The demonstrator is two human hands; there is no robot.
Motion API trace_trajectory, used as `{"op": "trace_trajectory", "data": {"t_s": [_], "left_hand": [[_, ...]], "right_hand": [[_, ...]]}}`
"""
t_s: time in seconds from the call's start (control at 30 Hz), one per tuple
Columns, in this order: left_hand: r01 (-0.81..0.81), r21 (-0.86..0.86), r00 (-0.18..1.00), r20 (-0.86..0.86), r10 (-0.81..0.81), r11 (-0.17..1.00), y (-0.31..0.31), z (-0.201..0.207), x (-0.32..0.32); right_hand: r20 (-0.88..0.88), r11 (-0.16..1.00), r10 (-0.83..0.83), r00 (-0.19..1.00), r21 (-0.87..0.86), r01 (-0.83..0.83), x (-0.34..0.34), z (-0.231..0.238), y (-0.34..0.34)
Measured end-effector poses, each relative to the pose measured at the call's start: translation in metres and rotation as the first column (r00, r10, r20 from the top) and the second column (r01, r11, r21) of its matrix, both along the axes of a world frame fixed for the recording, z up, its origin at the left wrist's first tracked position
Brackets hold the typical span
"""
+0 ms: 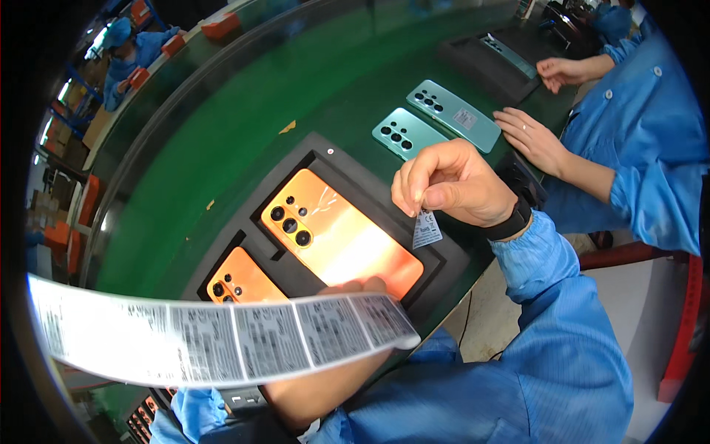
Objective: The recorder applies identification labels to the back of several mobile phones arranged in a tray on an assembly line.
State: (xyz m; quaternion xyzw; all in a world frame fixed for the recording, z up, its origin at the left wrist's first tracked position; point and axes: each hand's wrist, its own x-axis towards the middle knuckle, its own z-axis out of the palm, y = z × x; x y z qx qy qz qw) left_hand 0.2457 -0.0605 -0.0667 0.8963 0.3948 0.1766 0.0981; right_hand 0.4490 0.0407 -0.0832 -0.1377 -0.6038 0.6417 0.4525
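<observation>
My right hand (457, 181) pinches a small printed silver label (427, 229) by its upper edge between thumb and forefinger. The label hangs just beyond the right edge of an orange phone (347, 229), which lies back up in a dark foam tray (325, 148). Across my left hand (375, 284) runs a long strip of silver labels (274, 340), curving off to the left. That hand grips the strip near its right end, its fingertips beside the phone's lower edge; most of its fingers are hidden. A second orange phone (244, 275) sits in the tray, partly covered by the strip.
Two teal phones (458, 115) (399, 133) lie on the green table (244, 111) beyond my right hand. A co-worker's hands (540, 140) rest near them, by another dark tray (473, 63). Further orange phones (144, 418) show at the lower left.
</observation>
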Motion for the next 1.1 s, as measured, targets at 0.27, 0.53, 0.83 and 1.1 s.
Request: {"op": "trace_trajectory", "data": {"t_s": [0.27, 0.53, 0.83, 1.1], "left_hand": [[0.025, 0.398, 0.995, -0.098, 0.015, 0.917, 0.012, -0.007, 0.014], [-0.075, 0.335, 0.996, -0.025, 0.089, 0.939, 0.074, 0.01, -0.037], [-0.304, -0.465, 0.678, 0.507, 0.532, 0.831, 0.103, 0.015, -0.075], [-0.266, -0.484, 0.64, 0.559, 0.528, 0.834, 0.096, 0.004, -0.084]], "right_hand": [[-0.004, 0.998, 0.057, 0.998, -0.034, -0.058, 0.008, 0.005, 0.014], [-0.072, 0.971, 0.226, 0.972, -0.059, -0.23, 0.013, 0.005, 0.019], [0.531, 0.691, -0.296, 0.794, 0.693, -0.206, -0.036, 0.015, 0.016], [0.523, 0.581, -0.415, 0.745, 0.782, -0.225, -0.044, 0.004, 0.017]]}}
